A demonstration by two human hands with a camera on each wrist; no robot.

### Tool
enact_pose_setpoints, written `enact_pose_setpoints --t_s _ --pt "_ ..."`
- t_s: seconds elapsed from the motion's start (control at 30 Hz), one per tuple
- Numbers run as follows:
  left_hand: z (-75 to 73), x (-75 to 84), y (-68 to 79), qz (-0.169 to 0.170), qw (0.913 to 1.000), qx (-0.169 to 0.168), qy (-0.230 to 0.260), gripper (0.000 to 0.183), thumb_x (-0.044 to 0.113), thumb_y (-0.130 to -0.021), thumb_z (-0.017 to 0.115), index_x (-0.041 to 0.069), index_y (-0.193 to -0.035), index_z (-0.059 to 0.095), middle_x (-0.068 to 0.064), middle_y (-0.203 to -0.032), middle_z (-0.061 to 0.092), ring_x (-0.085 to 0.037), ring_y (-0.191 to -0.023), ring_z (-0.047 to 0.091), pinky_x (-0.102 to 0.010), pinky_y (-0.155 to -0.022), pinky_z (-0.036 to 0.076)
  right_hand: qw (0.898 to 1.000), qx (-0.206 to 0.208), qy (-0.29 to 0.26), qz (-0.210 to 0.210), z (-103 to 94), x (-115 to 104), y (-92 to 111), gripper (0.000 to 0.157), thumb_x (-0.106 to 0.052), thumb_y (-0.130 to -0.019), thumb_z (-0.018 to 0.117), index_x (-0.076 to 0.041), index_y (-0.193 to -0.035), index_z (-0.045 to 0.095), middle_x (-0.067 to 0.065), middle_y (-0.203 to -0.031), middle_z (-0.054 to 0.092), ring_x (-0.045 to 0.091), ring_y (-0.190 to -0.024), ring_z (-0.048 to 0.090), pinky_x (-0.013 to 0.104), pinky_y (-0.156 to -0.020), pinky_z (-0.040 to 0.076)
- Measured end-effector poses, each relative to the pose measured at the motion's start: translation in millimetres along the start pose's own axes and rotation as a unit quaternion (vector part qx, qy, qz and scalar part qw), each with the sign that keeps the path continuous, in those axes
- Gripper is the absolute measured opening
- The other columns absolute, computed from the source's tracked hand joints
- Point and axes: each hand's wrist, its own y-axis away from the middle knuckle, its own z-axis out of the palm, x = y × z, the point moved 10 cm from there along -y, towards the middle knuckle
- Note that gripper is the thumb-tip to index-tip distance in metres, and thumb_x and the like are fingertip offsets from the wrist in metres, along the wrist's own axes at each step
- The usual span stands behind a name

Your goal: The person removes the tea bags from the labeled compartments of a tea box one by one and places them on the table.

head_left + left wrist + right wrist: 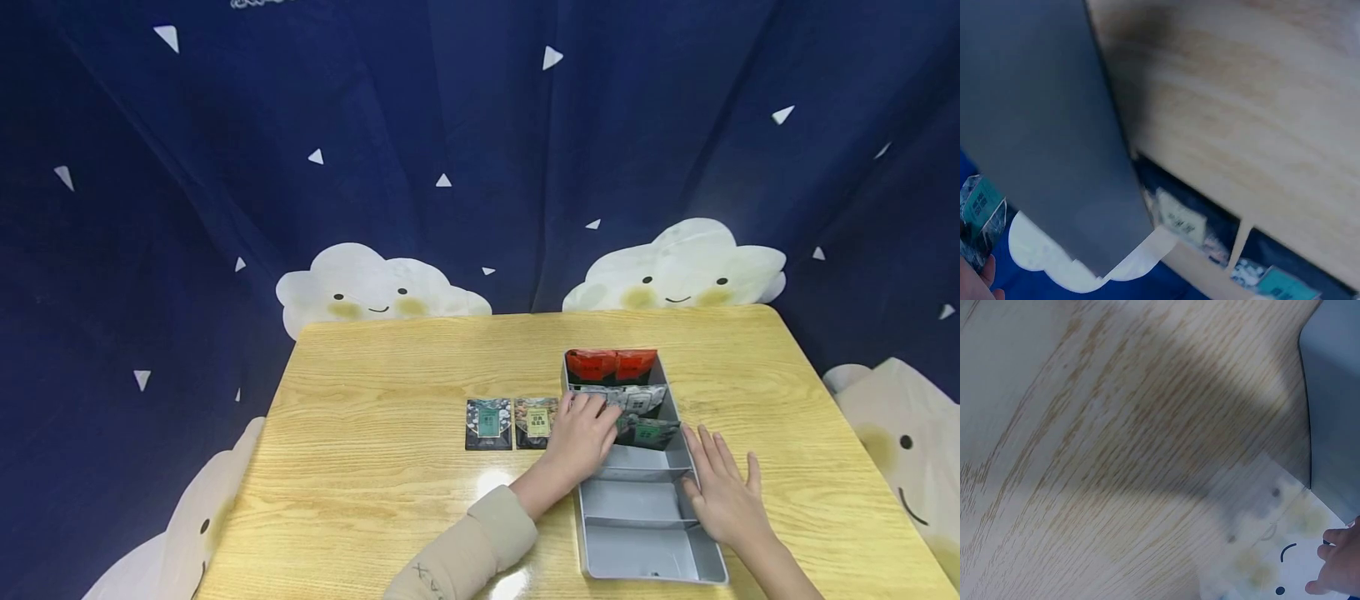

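Note:
A long grey divided box [637, 575] stands on the table. My left hand [581, 437] reaches over its left wall into the third compartment from the back, pinching a teal-labelled sachet [982, 203]; its fingers hide most of that sachet in the head view. Beside it in the same compartment stands a green-labelled sachet [651, 433]. Along the box's right wall rests my right hand [726, 496], fingers straight on the outside and thumb at the rim. Red sachets [611, 367] fill the rearmost compartment, with grey-white sachets [637, 400] in the one before it.
Left of the box, two sachets lie flat on the wooden table [375, 467]: one with a teal label [488, 423], one with a pale yellow label [534, 423]. Thin dividers [641, 523] separate the front compartments. A dark blue curtain [480, 125] hangs behind the table.

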Motion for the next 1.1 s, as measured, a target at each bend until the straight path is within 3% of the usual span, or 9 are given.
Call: enact_pose_setpoints --t_s 0.27,0.5,0.77,1.1 --pt "-31.0 -18.7 -7.2 -0.017 0.9981 0.054 0.021 0.014 0.029 -0.091 0.048 0.027 -0.100 0.057 0.009 -0.093 0.050 -0.011 -0.087 0.045 -0.031 -0.087 0.034 1.000 0.003 0.000 -0.002 -1.0 -0.4 0.0 0.073 -0.018 -0.088 0.048 -0.015 -0.148 0.005 0.023 -0.146 0.020 0.039 -0.135 0.012 0.058 -0.101 -0.016" --pt "-48.1 -46.8 -1.3 -0.046 0.9942 0.090 0.038 0.014 0.025 -0.090 0.049 0.024 -0.099 0.059 0.006 -0.090 0.051 -0.013 -0.086 0.047 -0.034 -0.088 0.035 1.000 0.008 0.001 -0.004 -1.5 -1.1 0.0 0.074 -0.018 -0.088 0.048 -0.017 -0.148 0.005 0.022 -0.146 0.020 0.039 -0.134 0.015 0.058 -0.101 -0.015" --pt "-47.1 -84.6 15.3 -0.088 0.9910 0.090 0.046 0.015 0.023 -0.088 0.048 0.020 -0.094 0.061 0.005 -0.089 0.054 -0.015 -0.087 0.049 -0.036 -0.088 0.035 1.000 0.001 0.002 -0.002 -0.2 0.6 -0.1 0.074 -0.019 -0.088 0.048 -0.016 -0.148 0.004 0.021 -0.148 0.015 0.039 -0.135 0.012 0.058 -0.101 -0.015" --pt "-38.1 -132.1 44.2 -0.123 0.9879 0.076 0.054 0.014 0.019 -0.088 0.049 0.015 -0.094 0.062 0.002 -0.087 0.056 -0.019 -0.088 0.049 -0.042 -0.088 0.033 1.000 -0.003 0.007 0.002 -0.2 0.4 -0.7 0.078 -0.019 -0.088 0.049 -0.018 -0.148 0.000 0.023 -0.146 0.019 0.040 -0.134 0.014 0.058 -0.101 -0.016"
